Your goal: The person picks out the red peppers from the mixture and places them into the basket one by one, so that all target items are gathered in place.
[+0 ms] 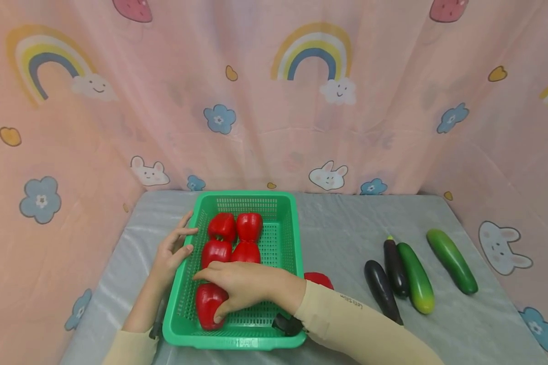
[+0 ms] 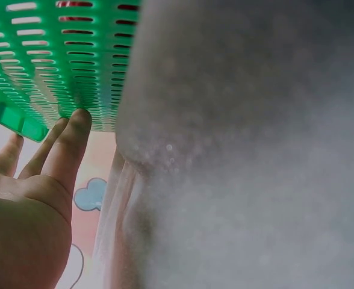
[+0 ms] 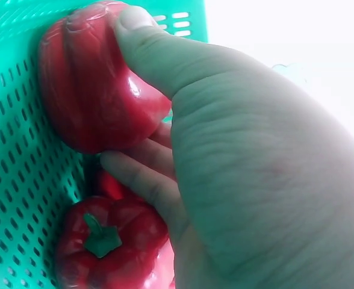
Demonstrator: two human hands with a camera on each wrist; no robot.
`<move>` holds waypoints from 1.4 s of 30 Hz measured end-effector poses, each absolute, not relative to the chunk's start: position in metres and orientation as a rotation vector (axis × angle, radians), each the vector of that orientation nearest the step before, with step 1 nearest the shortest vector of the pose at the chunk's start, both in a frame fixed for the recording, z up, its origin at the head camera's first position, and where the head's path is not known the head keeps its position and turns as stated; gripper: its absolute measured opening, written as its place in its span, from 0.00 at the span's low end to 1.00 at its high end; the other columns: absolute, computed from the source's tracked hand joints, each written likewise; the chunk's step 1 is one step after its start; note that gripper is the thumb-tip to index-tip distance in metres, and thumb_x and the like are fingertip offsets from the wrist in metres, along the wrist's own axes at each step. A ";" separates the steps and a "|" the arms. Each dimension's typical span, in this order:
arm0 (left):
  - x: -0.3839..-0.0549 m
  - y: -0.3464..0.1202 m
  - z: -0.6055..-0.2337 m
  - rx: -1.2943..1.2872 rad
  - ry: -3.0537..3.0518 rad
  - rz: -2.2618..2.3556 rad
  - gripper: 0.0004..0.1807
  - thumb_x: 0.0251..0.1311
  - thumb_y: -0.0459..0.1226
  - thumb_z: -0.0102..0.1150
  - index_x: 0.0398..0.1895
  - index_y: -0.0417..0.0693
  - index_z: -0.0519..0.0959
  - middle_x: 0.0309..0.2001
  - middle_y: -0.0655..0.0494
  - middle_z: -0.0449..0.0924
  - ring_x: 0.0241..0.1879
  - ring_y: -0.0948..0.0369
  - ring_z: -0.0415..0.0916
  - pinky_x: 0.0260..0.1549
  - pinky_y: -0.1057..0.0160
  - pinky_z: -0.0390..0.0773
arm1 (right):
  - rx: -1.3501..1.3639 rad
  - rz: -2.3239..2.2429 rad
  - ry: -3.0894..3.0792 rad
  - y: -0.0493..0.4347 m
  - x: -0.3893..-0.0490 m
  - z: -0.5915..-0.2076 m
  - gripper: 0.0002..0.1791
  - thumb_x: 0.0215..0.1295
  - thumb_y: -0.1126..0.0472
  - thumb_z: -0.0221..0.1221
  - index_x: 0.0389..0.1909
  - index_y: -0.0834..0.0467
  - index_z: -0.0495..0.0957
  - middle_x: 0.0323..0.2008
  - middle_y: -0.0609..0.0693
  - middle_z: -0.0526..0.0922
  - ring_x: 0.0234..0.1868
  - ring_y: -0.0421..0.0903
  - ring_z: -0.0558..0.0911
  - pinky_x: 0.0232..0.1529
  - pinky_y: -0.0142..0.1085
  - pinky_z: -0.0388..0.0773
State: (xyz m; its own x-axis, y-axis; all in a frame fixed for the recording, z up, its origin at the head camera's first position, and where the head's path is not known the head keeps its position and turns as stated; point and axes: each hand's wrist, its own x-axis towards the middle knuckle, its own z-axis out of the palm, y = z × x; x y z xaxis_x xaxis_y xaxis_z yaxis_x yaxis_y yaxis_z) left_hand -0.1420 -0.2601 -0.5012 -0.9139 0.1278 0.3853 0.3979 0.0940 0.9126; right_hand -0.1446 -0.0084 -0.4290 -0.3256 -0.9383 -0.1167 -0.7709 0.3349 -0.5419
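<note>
A green plastic basket (image 1: 298, 238) with slotted walls stands on the table. Inside it, my right hand (image 1: 244, 284) grips a red bell pepper (image 1: 207, 306) in the near left corner. The right wrist view shows the thumb on one side of this pepper (image 3: 93, 84) and fingers on the other. Several more red peppers (image 1: 222, 226) sit in two columns farther back, partly hidden by the hand. One pepper (image 3: 105, 247) with a green stem lies beside my fingers. My left hand (image 1: 171, 253) rests at the basket's left rim, its straight fingers (image 2: 71, 141) against the slotted wall.
Right of the basket, a red object (image 1: 318, 279) is partly covered by the right sleeve. Farther right lie two dark eggplants (image 1: 381, 289) and two green cucumber-like vegetables (image 1: 452, 261). Grey cloth covers the table (image 1: 338, 223), and a pink patterned curtain (image 1: 255, 152) hangs behind it.
</note>
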 end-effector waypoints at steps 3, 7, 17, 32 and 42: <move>-0.142 -0.260 -0.500 -0.517 -2.169 -1.914 0.19 0.71 0.22 0.54 0.63 0.22 0.74 0.86 0.38 0.55 0.79 0.61 0.61 0.47 0.64 0.76 | -1.503 -0.556 2.202 -0.008 -0.145 -0.428 0.48 0.62 0.43 0.79 0.80 0.50 0.69 0.67 0.41 0.79 0.62 0.33 0.76 0.59 0.28 0.78; -0.142 -0.260 -0.500 -0.514 -2.167 -1.920 0.19 0.71 0.22 0.54 0.63 0.22 0.74 0.86 0.38 0.55 0.80 0.61 0.60 0.48 0.63 0.76 | -1.506 -0.554 2.205 -0.007 -0.145 -0.428 0.47 0.63 0.43 0.78 0.79 0.52 0.71 0.66 0.42 0.79 0.61 0.33 0.77 0.59 0.28 0.78; -0.143 -0.260 -0.501 -0.518 -2.175 -1.904 0.19 0.71 0.22 0.54 0.63 0.23 0.75 0.86 0.38 0.55 0.80 0.62 0.59 0.49 0.64 0.77 | -1.514 -0.570 2.225 -0.006 -0.145 -0.428 0.45 0.63 0.43 0.78 0.78 0.51 0.72 0.66 0.41 0.80 0.62 0.33 0.77 0.60 0.29 0.78; -0.141 -0.260 -0.501 -0.513 -2.188 -1.875 0.19 0.72 0.22 0.54 0.63 0.24 0.75 0.86 0.39 0.55 0.80 0.58 0.60 0.47 0.64 0.77 | -1.563 -0.793 2.287 0.002 -0.148 -0.420 0.39 0.69 0.42 0.74 0.75 0.53 0.76 0.59 0.43 0.84 0.55 0.34 0.81 0.55 0.24 0.78; -0.142 -0.260 -0.501 -0.525 -2.182 -1.883 0.19 0.71 0.23 0.53 0.63 0.24 0.75 0.86 0.39 0.55 0.80 0.54 0.60 0.45 0.65 0.77 | -1.647 -0.932 2.399 0.011 -0.146 -0.409 0.33 0.72 0.44 0.71 0.72 0.54 0.78 0.59 0.46 0.86 0.55 0.40 0.84 0.54 0.24 0.79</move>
